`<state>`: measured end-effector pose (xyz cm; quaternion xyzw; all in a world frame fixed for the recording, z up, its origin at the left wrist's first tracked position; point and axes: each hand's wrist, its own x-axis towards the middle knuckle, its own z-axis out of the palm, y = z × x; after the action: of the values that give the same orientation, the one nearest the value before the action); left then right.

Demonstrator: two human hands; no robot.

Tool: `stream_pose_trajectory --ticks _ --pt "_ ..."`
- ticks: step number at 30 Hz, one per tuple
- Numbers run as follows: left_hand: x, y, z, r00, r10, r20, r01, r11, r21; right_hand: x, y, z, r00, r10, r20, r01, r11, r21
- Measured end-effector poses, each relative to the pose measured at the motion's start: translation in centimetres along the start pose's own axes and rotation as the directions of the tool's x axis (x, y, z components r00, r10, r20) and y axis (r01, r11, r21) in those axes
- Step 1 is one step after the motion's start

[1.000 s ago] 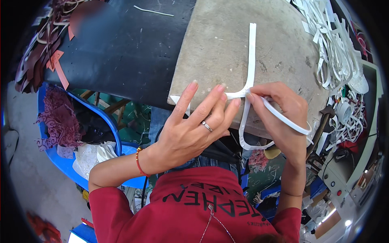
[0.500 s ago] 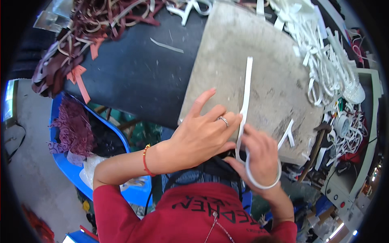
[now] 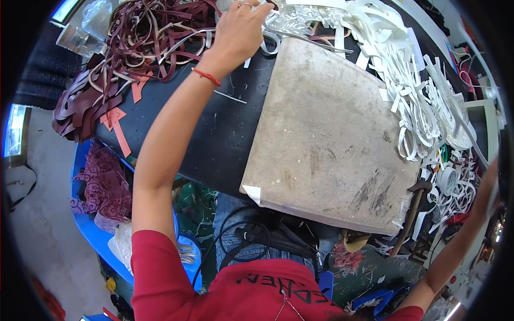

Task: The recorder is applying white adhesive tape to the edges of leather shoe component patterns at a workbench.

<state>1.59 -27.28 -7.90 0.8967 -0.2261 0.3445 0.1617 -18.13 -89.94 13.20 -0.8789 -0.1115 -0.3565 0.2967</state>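
A pale board (image 3: 326, 123) lies flat by the lap (image 3: 225, 216), likely so both arms can get at it; a white scrap (image 3: 251, 193) covers its near left corner; a hammer (image 3: 419, 186) sits by its near right corner, maybe to be easy to grab; a blue bin (image 3: 88, 230) with dark red cloth (image 3: 106, 187) stands below the counter's near left edge, perhaps to keep bits close. The right hand (image 3: 489, 184) is out past the counter's right edge, blurred; a white strip (image 3: 467, 125) seems to run to it, but I cannot tell if its fingers pinch it; white strips (image 3: 407, 91) lie loose along the board's far right edge, maybe so one pulls free easily; the left hand (image 3: 241, 27) is beyond the board's far left corner, fingers bent; I cannot tell what they hold.

The board is worn and smudged; the counter (image 3: 214, 139) is black and scuffed, with brown strips (image 3: 147, 32) heaped far left; past it are grey floor (image 3: 45, 224) and a bright window (image 3: 15, 131).
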Motion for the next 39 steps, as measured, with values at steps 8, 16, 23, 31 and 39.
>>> stream_pose_trajectory --ticks 8,16,23,31,39 --pt "1.9 0.4 -4.1 0.921 -0.270 0.280 0.275 0.961 0.021 -7.3 -8.9 20.2 0.963 0.083 0.258 0.071 0.842 -0.535" --pt "4.2 6.8 -6.3 0.960 0.027 -0.278 -0.094 0.969 -0.229 -10.2 -15.3 19.1 0.978 0.026 0.208 0.048 0.939 -0.342" --pt "-6.7 21.8 -8.3 0.898 0.404 0.171 -0.331 0.880 -0.342 -14.9 -18.6 19.3 0.966 0.226 0.129 -0.206 0.967 -0.151" --pt "-15.6 25.1 -10.5 0.929 0.288 0.233 -0.118 0.826 -0.551 -19.5 -21.4 21.5 0.876 0.445 0.187 -0.447 0.894 -0.036" --pt "-17.1 21.0 -13.2 0.865 0.091 0.493 0.063 0.956 -0.286 -19.3 -24.2 23.1 0.818 0.497 0.289 -0.562 0.797 0.221"
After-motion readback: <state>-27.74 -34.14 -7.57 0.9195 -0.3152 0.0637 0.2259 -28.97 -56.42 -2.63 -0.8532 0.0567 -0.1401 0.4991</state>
